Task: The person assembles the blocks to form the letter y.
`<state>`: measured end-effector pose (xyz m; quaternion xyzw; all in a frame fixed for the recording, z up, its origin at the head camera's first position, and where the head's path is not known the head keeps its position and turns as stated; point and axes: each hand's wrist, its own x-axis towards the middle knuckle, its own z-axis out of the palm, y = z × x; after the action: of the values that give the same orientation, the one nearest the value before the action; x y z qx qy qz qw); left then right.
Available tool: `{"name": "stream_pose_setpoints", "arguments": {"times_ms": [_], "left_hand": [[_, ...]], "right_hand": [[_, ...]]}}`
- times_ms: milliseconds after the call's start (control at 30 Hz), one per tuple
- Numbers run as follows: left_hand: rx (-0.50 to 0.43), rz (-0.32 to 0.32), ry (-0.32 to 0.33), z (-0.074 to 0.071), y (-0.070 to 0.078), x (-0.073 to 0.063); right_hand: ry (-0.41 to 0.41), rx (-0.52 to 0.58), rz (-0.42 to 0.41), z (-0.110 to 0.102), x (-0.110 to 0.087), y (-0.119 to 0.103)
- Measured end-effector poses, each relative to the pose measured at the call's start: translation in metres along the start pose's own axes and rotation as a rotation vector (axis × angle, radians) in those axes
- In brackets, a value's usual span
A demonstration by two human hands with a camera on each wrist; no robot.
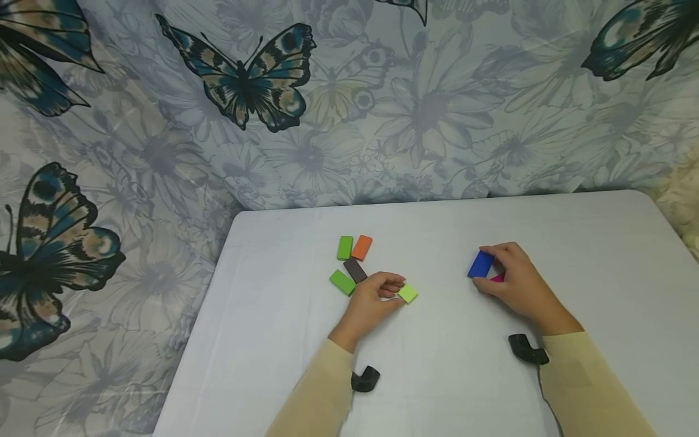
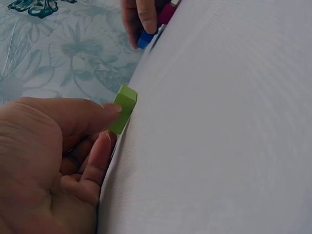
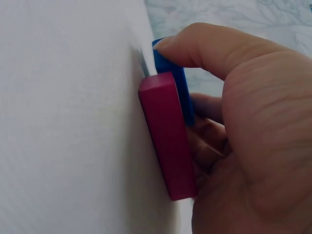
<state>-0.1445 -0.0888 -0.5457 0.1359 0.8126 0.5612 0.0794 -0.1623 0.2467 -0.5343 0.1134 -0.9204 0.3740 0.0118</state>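
Above the counter (image 1: 437,364), the left hand (image 1: 371,300) pinches a lime block (image 1: 408,294) at its fingertips; the right hand (image 1: 519,282) pinches a blue block (image 1: 480,264), a magenta block (image 3: 165,139) between that and its palm.

White tabletop (image 1: 437,376) under my left hand (image 1: 369,305) and right hand (image 1: 516,284), far corners rounded. Beyond both I note grey-blue flowered fabric (image 1: 437,152), running round to my left too. One teal-and-tan printed butterfly (image 1: 243,85) ahead and left of my left hand; a second butterfly (image 1: 60,237) well out to its left. Cream-yellow patch (image 1: 685,194) far right of my right hand, too cropped to identify.
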Motion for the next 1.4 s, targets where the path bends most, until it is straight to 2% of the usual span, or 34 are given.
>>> {"name": "stream_pose_setpoints", "arguments": {"times_ms": [367,800,1067,1400], "left_hand": [[0.061,0.016,0.01,0.002,0.002,0.005],[0.062,0.018,0.023,0.006,-0.001,0.015],[0.061,0.031,0.038,0.005,-0.002,0.02],[0.061,0.025,0.039,0.007,-0.004,0.02]], "right_hand": [[0.107,-0.003,-0.1,0.003,0.001,-0.008],[0.142,0.035,-0.182,0.018,-0.001,-0.028],[0.092,0.085,-0.141,0.032,-0.001,-0.048],[0.039,0.091,-0.088,0.05,-0.001,-0.051]]}}
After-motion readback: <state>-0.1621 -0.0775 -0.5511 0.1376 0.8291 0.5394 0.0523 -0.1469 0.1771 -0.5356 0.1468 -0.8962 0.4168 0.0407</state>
